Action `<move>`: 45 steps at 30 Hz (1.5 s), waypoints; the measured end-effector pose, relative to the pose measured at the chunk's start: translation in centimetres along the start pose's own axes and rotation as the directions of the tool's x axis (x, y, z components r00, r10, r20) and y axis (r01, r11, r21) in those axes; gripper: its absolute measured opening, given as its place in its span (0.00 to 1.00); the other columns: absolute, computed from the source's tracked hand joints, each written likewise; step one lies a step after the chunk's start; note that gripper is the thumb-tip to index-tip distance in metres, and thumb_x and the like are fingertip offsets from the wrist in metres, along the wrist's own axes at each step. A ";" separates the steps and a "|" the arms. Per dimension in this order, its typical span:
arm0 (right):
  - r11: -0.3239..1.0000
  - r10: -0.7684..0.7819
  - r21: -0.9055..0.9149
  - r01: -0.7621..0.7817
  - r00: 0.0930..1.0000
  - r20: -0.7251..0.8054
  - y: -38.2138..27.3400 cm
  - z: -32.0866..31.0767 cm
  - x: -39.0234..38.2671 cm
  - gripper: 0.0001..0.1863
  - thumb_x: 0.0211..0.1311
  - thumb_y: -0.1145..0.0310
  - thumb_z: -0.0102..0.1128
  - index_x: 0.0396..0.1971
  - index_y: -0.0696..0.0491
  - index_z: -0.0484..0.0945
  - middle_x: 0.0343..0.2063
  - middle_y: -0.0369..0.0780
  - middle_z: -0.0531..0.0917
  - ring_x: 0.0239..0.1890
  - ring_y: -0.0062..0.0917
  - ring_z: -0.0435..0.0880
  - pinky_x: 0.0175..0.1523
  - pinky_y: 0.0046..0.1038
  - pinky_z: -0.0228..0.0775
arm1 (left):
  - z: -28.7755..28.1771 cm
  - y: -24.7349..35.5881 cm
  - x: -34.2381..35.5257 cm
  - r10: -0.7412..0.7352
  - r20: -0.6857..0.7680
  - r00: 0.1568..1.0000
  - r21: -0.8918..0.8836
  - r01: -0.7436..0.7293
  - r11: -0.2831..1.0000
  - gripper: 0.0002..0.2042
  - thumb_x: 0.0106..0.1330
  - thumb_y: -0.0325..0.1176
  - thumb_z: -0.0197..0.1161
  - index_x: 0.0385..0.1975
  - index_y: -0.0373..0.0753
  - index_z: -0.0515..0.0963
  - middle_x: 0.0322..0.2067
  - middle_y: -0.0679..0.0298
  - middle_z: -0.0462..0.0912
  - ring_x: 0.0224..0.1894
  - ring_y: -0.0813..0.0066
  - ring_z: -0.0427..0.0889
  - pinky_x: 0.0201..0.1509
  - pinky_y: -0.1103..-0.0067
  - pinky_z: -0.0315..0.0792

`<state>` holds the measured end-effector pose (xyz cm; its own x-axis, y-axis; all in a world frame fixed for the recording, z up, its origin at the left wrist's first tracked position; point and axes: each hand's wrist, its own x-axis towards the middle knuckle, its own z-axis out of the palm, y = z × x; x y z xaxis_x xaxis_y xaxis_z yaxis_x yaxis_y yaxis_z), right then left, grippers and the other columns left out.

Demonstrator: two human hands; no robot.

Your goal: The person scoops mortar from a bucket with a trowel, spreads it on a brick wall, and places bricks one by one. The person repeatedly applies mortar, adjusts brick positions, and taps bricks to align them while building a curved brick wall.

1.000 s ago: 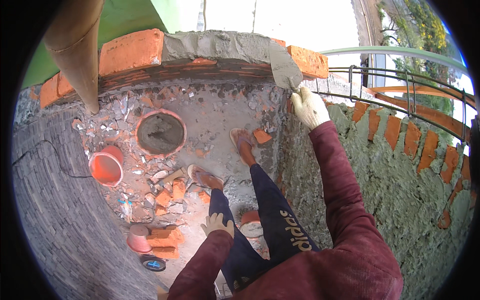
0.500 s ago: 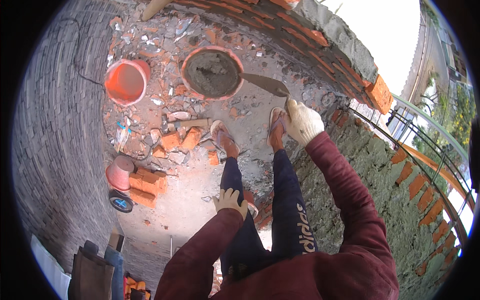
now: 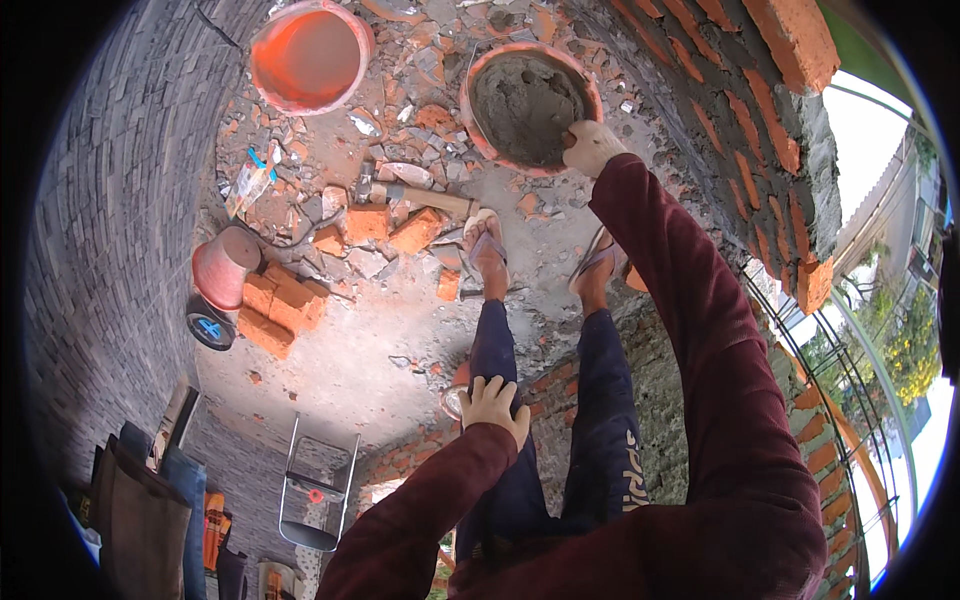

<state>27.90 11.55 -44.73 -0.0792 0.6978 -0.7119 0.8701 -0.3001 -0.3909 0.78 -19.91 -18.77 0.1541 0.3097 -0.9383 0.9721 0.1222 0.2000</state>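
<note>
My right hand, in a pale knitted glove, is closed at the near right rim of an orange bucket filled with wet grey mortar. It grips the trowel, whose blade is out of sight, apparently down in the mortar. Below, my gloved left hand lies with fingers spread on my left leg, near the knee, holding nothing. My sandalled feet stand just on the near side of the bucket.
Left of the mortar stands a second orange bucket with cloudy liquid. A hammer, loose bricks and rubble litter the floor. A brick wall rises on the right. Farther down are a brick stack and a metal-framed chair.
My right hand has moved forward to the bucket, and the trowel blade has gone from sight. My left hand stays on my leg. The view has shifted and tilted.
</note>
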 end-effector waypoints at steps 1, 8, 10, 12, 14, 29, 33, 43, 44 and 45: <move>0.987 -0.005 0.160 -0.006 0.998 0.065 -0.3 0.4 -1.0 0.15 0.59 0.66 0.64 0.44 0.57 0.86 0.38 0.49 0.90 0.37 0.41 0.91 0.42 0.43 0.81 | 0.2 0.1 -0.2 -0.011 0.011 1.000 -0.014 0.011 1.000 0.28 0.67 0.50 0.63 0.65 0.45 0.78 0.70 0.61 0.71 0.75 0.54 0.60 0.78 0.47 0.50; 0.637 0.081 0.737 -0.224 0.971 0.225 3.0 2.4 -4.9 0.12 0.59 0.70 0.68 0.43 0.55 0.83 0.24 0.29 0.72 0.20 0.16 0.73 0.24 0.27 0.68 | -1.2 -0.2 0.4 -0.011 0.022 1.000 0.013 0.010 1.000 0.27 0.67 0.49 0.64 0.65 0.46 0.77 0.70 0.61 0.71 0.76 0.51 0.58 0.78 0.45 0.49; 0.658 0.057 0.729 -0.191 0.977 0.205 3.5 1.7 -6.6 0.11 0.59 0.70 0.66 0.41 0.55 0.81 0.23 0.27 0.72 0.20 0.16 0.72 0.24 0.27 0.68 | -1.4 -0.2 0.5 0.008 0.022 1.000 0.032 -0.008 0.999 0.27 0.67 0.49 0.64 0.65 0.47 0.78 0.70 0.61 0.71 0.77 0.50 0.58 0.78 0.44 0.48; 0.668 0.063 0.721 -0.183 0.980 0.190 2.9 -0.1 -9.6 0.09 0.59 0.69 0.66 0.38 0.54 0.80 0.23 0.27 0.71 0.19 0.15 0.72 0.24 0.27 0.67 | -1.5 -0.1 0.3 -0.008 0.017 1.000 0.054 0.007 0.999 0.27 0.66 0.49 0.65 0.64 0.47 0.78 0.71 0.61 0.71 0.77 0.49 0.58 0.78 0.43 0.48; 0.689 0.013 0.715 -0.116 0.989 0.148 3.9 -1.7 -13.2 0.07 0.58 0.70 0.65 0.33 0.55 0.77 0.21 0.30 0.69 0.22 0.18 0.69 0.28 0.29 0.68 | -1.6 0.2 0.7 -0.003 0.035 0.999 0.066 0.001 0.998 0.27 0.66 0.49 0.65 0.64 0.47 0.78 0.71 0.61 0.70 0.78 0.49 0.57 0.79 0.42 0.46; 0.976 0.182 0.053 -0.213 0.651 -0.737 11.4 -19.8 -35.9 0.15 0.62 0.70 0.65 0.48 0.56 0.77 0.34 0.47 0.83 0.36 0.46 0.86 0.42 0.40 0.78 | -1.5 3.8 0.2 0.011 -0.012 1.000 0.256 -0.008 0.967 0.27 0.67 0.48 0.61 0.65 0.48 0.78 0.72 0.62 0.71 0.78 0.52 0.59 0.80 0.42 0.44; 0.949 0.154 -0.023 -0.314 0.527 -0.836 12.7 -18.9 -34.6 0.17 0.63 0.71 0.64 0.51 0.54 0.76 0.38 0.47 0.83 0.37 0.45 0.87 0.41 0.38 0.79 | -1.6 4.5 0.1 -0.014 0.023 1.000 0.302 0.006 0.953 0.27 0.67 0.48 0.60 0.66 0.49 0.77 0.72 0.63 0.70 0.79 0.54 0.58 0.81 0.43 0.44; 0.772 0.423 0.634 -0.043 0.779 -0.463 12.7 -18.8 -34.6 0.17 0.70 0.62 0.62 0.46 0.62 0.79 0.29 0.50 0.83 0.33 0.39 0.86 0.42 0.35 0.76 | -1.3 4.8 0.3 -0.001 0.019 1.000 0.319 -0.005 0.948 0.27 0.68 0.49 0.59 0.66 0.48 0.77 0.72 0.64 0.70 0.79 0.56 0.57 0.81 0.44 0.44; 0.708 0.475 0.701 -0.085 0.791 -0.384 13.4 -18.8 -34.6 0.16 0.71 0.62 0.62 0.45 0.62 0.79 0.29 0.50 0.83 0.33 0.38 0.86 0.42 0.35 0.76 | -1.2 4.7 0.1 -0.008 0.034 0.999 0.326 -0.004 0.945 0.27 0.68 0.49 0.59 0.66 0.48 0.77 0.72 0.63 0.70 0.79 0.56 0.57 0.81 0.44 0.44; 0.824 0.425 0.559 -0.096 0.757 -0.496 14.4 -18.1 -34.9 0.16 0.72 0.63 0.61 0.46 0.62 0.80 0.29 0.49 0.83 0.33 0.38 0.86 0.43 0.34 0.76 | -1.4 4.9 0.2 -0.017 0.044 0.999 0.331 0.002 0.943 0.27 0.68 0.48 0.59 0.66 0.48 0.78 0.72 0.63 0.71 0.79 0.56 0.57 0.81 0.44 0.44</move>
<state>51.99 -5.35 -15.01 0.5509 0.7236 -0.4158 0.4522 -0.6776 -0.5799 5.33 -17.95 -17.54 0.1451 0.2659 -0.9530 0.9760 -0.1967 0.0937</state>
